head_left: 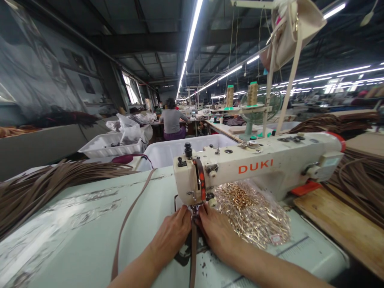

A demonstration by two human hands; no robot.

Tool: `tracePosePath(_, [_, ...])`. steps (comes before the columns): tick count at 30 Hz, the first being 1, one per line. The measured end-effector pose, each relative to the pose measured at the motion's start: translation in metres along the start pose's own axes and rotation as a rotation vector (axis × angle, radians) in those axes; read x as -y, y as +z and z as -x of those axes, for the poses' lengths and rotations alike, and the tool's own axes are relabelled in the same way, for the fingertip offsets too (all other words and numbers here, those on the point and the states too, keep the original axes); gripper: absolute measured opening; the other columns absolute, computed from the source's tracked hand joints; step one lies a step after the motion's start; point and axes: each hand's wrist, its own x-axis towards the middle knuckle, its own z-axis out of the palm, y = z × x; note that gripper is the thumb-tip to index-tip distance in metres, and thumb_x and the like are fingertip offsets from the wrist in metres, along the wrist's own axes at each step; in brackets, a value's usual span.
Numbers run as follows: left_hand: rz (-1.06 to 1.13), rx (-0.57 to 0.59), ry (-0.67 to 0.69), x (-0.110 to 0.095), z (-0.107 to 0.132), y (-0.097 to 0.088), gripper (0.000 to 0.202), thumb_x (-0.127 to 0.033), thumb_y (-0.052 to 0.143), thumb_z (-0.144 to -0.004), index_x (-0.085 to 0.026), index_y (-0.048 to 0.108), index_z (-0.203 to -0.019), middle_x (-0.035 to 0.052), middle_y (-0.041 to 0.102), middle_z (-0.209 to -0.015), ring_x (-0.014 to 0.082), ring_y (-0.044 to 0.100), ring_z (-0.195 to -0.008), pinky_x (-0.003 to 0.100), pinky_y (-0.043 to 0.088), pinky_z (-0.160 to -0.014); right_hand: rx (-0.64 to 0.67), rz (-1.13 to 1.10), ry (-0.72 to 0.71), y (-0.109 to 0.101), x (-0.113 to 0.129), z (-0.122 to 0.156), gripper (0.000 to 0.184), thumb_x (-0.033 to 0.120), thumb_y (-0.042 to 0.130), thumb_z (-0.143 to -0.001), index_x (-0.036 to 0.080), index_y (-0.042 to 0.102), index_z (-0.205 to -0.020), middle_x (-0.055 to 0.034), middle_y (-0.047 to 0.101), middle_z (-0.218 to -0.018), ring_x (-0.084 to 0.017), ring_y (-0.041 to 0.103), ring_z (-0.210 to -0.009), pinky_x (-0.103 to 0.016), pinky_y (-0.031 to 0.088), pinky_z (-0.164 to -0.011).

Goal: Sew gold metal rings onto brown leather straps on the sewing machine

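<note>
A brown strap point(193, 256) runs up from the front edge of the view to beneath the needle area of a white sewing machine point(255, 170) marked DUKI. My left hand point(171, 229) is closed at the left of the presser foot point(195, 211), fingertips pinched on the strap's end area. From the other side my right hand point(216, 227) pinches there too, its fingers curled close to the foot. The strap's end and the exact fingertip contact are hidden by my fingers and the machine head. A second length of strap point(127, 220) curves across the table left of my left hand.
Gold metal clasps point(255, 216) lie in a clear bag behind my right forearm. Brown straps are bundled at left point(60, 186) and right point(357, 184). A white bin point(168, 152) stands behind the machine, thread cones point(252, 95) above. A person point(172, 122) sits farther back.
</note>
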Motion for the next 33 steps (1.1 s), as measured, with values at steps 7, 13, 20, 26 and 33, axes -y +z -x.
tracePosePath(7, [-0.071,0.057,-0.003,-0.002,-0.005,-0.013,0.026,0.001,0.043,-0.084,-0.015,0.056,-0.1,0.0078,0.057,-0.099,0.0231,0.06,-0.091,0.031,0.057,-0.064,0.026,0.1,-0.014,-0.005,0.008,-0.004,0.032,0.005,0.035,-0.089,0.013,0.052,-0.114,-0.0137,0.062,-0.109,-0.026,0.063,-0.085,-0.033,0.05,-0.068])
tracePosePath(13, [-0.24,0.006,-0.534,0.069,0.016,-0.056,0.03,-0.015,0.026,-0.094,-0.007,0.054,-0.096,0.0144,0.056,-0.09,0.0283,0.062,-0.063,0.04,0.05,-0.045,0.019,-0.034,-0.039,-0.02,-0.016,0.013,0.032,0.039,0.046,-0.093,0.015,0.055,-0.11,-0.011,0.064,-0.099,-0.026,0.062,-0.084,-0.033,0.048,-0.068])
tracePosePath(20, [0.269,0.175,-0.038,0.026,0.042,-0.037,0.069,-0.044,0.056,-0.085,-0.021,0.025,-0.143,0.0103,0.028,-0.149,0.0277,0.028,-0.135,0.043,0.035,-0.107,0.101,0.013,-0.105,-0.052,-0.04,0.007,0.021,0.037,0.056,-0.087,0.02,0.068,-0.081,-0.0043,0.066,-0.08,-0.022,0.063,-0.075,-0.028,0.044,-0.066])
tracePosePath(26, [0.335,0.109,0.067,-0.027,0.042,-0.007,0.086,-0.045,0.053,-0.087,-0.012,-0.001,-0.147,0.0215,0.023,-0.146,0.0338,0.024,-0.134,0.045,0.035,-0.105,0.121,-0.059,-0.309,-0.032,-0.043,0.002,0.034,0.016,0.052,-0.08,0.031,0.064,-0.109,0.0007,0.063,-0.115,-0.02,0.058,-0.1,-0.03,0.043,-0.086])
tracePosePath(33, [0.122,0.074,0.1,-0.034,0.038,0.022,0.085,0.005,0.031,-0.077,-0.012,-0.02,-0.142,0.0202,0.031,-0.141,0.0316,0.026,-0.131,0.045,0.04,-0.101,0.099,-0.108,-0.233,-0.012,-0.048,0.003,0.043,0.012,0.049,-0.08,0.033,0.06,-0.115,0.0008,0.061,-0.119,-0.02,0.056,-0.106,-0.032,0.043,-0.091])
